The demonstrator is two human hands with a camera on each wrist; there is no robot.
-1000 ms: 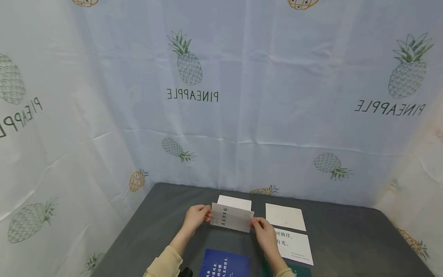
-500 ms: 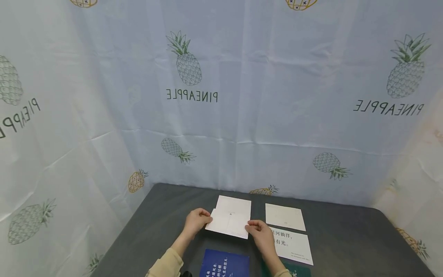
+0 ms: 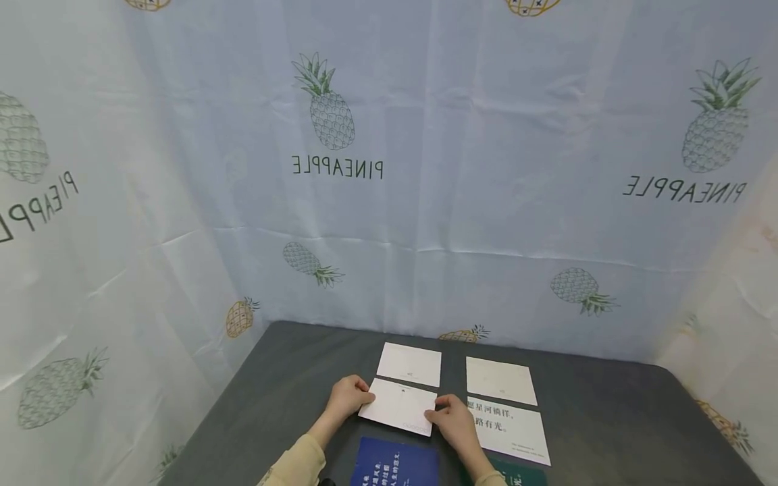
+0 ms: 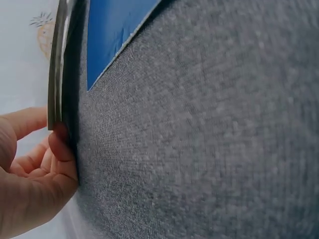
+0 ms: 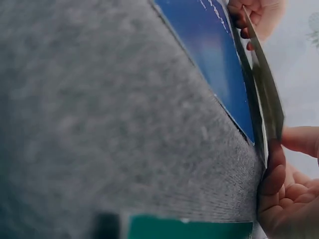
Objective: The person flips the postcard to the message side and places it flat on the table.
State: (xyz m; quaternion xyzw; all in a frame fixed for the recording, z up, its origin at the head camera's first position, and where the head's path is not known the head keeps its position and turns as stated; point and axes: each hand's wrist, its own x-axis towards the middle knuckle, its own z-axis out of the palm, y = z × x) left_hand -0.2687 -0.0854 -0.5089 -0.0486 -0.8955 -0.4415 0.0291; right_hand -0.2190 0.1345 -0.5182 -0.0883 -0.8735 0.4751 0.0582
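Note:
A white postcard (image 3: 398, 405), blank side up with faint small print, is pinched at its left edge by my left hand (image 3: 348, 397). My right hand (image 3: 454, 420) grips its right edge. In the left wrist view the postcard (image 4: 56, 74) shows edge-on, between thumb and fingers close over the grey cloth. The right wrist view has the postcard (image 5: 267, 94) with a hand at either end. Just beyond it lies another white card (image 3: 410, 363), and nearer the body a blue card (image 3: 395, 462) with white writing.
To the right, a cream card (image 3: 501, 379) lies above a white card with black writing (image 3: 513, 432). A dark green card (image 3: 523, 474) is partly covered by the right forearm. A pineapple-print curtain (image 3: 425, 202) hangs behind the grey table (image 3: 608, 418).
The postcard was tilted up with its printed side showing; it has turned over, blank side up, and come down toward the body. Both hands moved with it, uncovering the card beyond.

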